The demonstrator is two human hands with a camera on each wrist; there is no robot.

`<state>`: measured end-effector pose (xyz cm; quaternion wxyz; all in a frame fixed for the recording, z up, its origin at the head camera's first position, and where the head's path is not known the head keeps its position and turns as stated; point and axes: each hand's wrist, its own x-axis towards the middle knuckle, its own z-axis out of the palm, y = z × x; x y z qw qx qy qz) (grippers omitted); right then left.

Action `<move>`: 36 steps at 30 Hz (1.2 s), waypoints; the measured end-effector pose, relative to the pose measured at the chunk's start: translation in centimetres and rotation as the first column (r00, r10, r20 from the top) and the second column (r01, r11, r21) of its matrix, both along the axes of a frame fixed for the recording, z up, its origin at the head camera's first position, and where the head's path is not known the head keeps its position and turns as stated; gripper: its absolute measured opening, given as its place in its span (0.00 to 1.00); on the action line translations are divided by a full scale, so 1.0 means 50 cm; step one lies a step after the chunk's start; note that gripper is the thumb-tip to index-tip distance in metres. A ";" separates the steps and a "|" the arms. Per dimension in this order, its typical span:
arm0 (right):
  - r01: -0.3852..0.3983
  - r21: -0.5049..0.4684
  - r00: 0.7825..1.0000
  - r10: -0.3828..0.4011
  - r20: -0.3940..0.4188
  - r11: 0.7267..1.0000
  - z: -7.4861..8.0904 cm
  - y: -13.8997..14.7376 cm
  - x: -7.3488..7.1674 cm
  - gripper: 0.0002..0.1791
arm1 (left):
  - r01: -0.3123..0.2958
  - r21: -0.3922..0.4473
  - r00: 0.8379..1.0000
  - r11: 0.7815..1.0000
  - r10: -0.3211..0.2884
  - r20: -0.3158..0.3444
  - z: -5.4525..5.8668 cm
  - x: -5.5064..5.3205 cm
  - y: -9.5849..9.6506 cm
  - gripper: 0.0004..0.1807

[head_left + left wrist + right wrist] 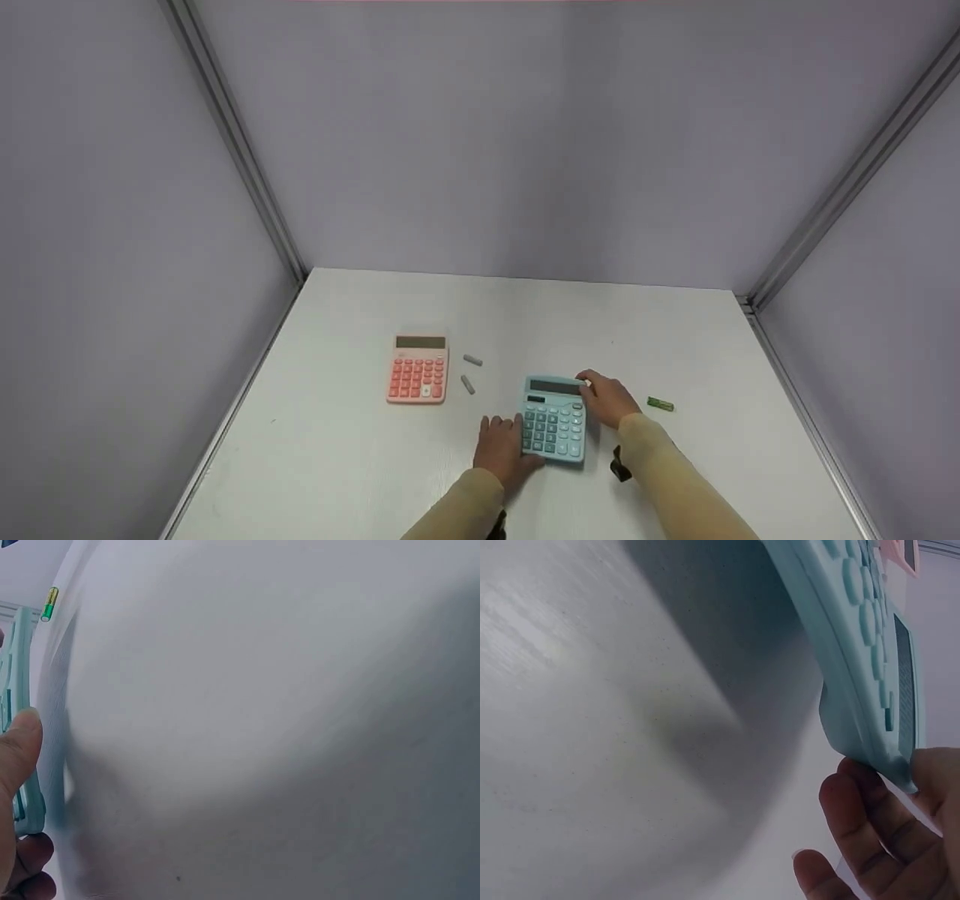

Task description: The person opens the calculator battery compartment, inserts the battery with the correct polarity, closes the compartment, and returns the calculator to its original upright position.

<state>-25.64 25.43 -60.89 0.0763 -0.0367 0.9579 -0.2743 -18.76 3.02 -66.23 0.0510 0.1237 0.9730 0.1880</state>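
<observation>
A light blue calculator (555, 420) faces up between both hands, its screen end away from me. My left hand (499, 450) grips its near left corner, with the thumb (24, 746) on the edge and fingers curled below. At the far right corner, my right hand (609, 399) pinches the calculator between thumb and fingers. The right wrist view shows the calculator (840, 652) tilted and raised above its shadow on the table; its underside is mostly hidden.
A pink calculator (418, 369) lies to the left on the white table (330, 450). Two small grey cylinders (472, 360) lie beside it. To the right of my right hand is a green battery (660, 403). Pale walls (465, 150) enclose the table's back and sides.
</observation>
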 end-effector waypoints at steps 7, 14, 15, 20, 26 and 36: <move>0.008 -0.019 1.000 -0.007 0.007 1.000 0.007 0.003 -0.003 0.15 | 0.019 -0.011 0.999 1.000 -0.019 -0.026 0.004 -0.001 -0.003 0.47; 0.017 -0.020 1.000 -0.017 0.013 1.000 0.012 0.006 -0.003 0.16 | 0.031 -0.027 0.998 0.999 -0.032 -0.054 0.007 -0.002 -0.003 0.47; 0.017 -0.021 1.000 -0.017 0.008 1.000 0.013 0.007 -0.004 0.15 | 0.032 -0.025 0.998 0.999 -0.033 -0.056 0.008 -0.002 -0.003 0.47; 0.020 -0.042 1.000 -0.020 0.001 0.999 0.013 0.008 -0.008 0.15 | 0.044 -0.023 0.996 0.999 -0.046 -0.072 0.010 -0.002 -0.005 0.45; 0.009 -0.080 1.000 -0.010 -0.017 0.997 0.022 0.009 -0.005 0.16 | 0.070 -0.078 0.986 0.994 -0.081 -0.144 0.008 0.000 -0.004 0.43; 0.007 -0.116 1.000 -0.010 -0.024 0.993 0.024 0.017 -0.004 0.16 | 0.091 -0.084 0.978 0.992 -0.105 -0.179 0.008 0.005 -0.007 0.37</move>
